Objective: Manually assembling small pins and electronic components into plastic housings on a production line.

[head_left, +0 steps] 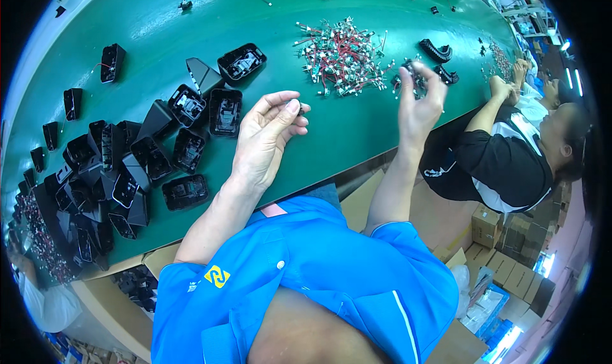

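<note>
My left hand [260, 138] is closed in a pinch above the green table, with a small dark part [301, 109] between thumb and fingers; the fingers hide most of it. Over a cluster of small black parts [417, 83] at the right, my right hand [421, 106] has its thumb and curled forefinger apart. Between and beyond the hands lies a heap of small connectors with red, white and black wires [344, 55]. Left of my left hand, open black plastic housings [225, 112] lie on the table, several piled together.
Two black curved pieces, one a ribbed strip [435, 50], lie beyond my right hand. Loose small parts [185, 6] dot the far side of the green table [274, 166]. A co-worker in black and white [510, 153] sits close on the right. Cardboard boxes [488, 227] stand behind.
</note>
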Demonstrator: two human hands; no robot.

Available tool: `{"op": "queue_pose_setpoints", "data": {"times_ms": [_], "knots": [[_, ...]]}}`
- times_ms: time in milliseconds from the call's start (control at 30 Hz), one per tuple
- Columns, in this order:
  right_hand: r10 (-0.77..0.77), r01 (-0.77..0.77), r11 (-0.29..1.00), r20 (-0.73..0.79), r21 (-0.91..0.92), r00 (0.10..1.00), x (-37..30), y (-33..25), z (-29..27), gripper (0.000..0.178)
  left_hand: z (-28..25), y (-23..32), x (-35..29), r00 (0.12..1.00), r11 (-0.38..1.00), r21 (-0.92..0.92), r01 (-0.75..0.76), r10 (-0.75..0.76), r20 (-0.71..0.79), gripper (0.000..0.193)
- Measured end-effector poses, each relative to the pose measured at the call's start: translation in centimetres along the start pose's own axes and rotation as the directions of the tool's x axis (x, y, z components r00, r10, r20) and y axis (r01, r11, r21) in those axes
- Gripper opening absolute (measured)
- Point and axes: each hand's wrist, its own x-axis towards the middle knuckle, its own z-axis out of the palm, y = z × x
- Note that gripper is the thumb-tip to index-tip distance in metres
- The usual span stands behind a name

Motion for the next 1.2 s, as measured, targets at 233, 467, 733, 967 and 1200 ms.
{"op": "queue_pose_setpoints", "data": {"times_ms": [233,467,733,967,1200], "knots": [[-0.285,0.246,0.94,0.149,0.237,0.947,-0.2,-4.3,1.9,0.023,0.1,0.0,0.0,1.0,1.0,-0.016,-0.01,0.01,-0.012,0.028],[-0.259,0.181,0.959,0.422,0.216,0.869,-3.3,-6.5,1.9,0.019,0.2,0.3,-0.1,1.0,0.999,-0.033,-0.01,0.009,-0.023,0.03],[-0.197,0.182,0.98,0.392,0.075,0.898,-5.0,-6.4,2.7,0.017,0.4,0.4,-0.4,1.0,1.0,-0.009,0.002,-0.002,-0.005,0.031],[-0.197,0.17,0.98,0.34,0.107,0.92,-3.3,-7.2,0.8,0.013,0.6,0.4,-0.4,1.0,1.0,-0.023,-0.002,0.002,-0.004,0.033],[-0.139,0.059,0.967,0.319,0.246,0.938,-0.8,-6.8,1.2,0.011,0.3,0.5,-0.3,1.0,0.999,-0.038,0.016,-0.015,0.024,0.036]]}}
